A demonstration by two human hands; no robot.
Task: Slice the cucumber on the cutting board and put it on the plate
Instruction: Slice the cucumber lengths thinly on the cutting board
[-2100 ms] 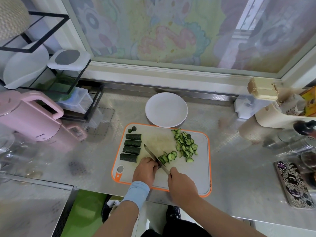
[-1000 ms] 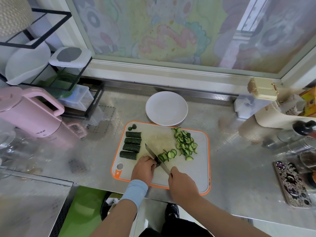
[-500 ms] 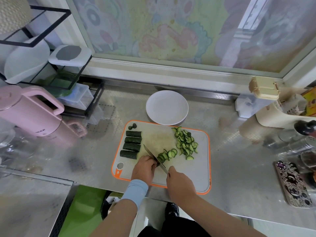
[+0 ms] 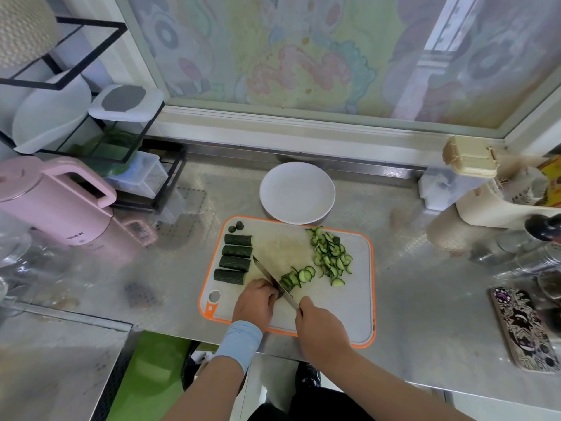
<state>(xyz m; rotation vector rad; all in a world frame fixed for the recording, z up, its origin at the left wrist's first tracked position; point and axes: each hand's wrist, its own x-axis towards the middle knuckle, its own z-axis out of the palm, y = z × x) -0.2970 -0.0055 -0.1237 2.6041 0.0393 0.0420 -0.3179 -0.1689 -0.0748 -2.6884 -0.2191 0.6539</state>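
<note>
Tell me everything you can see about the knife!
The knife has a long, thin, dark grey blade that looks like metal. It slants across the cutting board, tip pointing away and left. The right hand grips its hidden handle. The blade sits between fresh slices and the left hand, which holds the cucumber end.

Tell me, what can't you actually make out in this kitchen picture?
Head view:
- The dark green cucumber piece being cut: the left hand covers nearly all of it, so what remains is hidden.
- The handle of the thin steel knife: buried in the right hand.
- Print on the pink plastic kettle: too small to read.
- The dark-capped bottle: cut off by the right edge.
</note>
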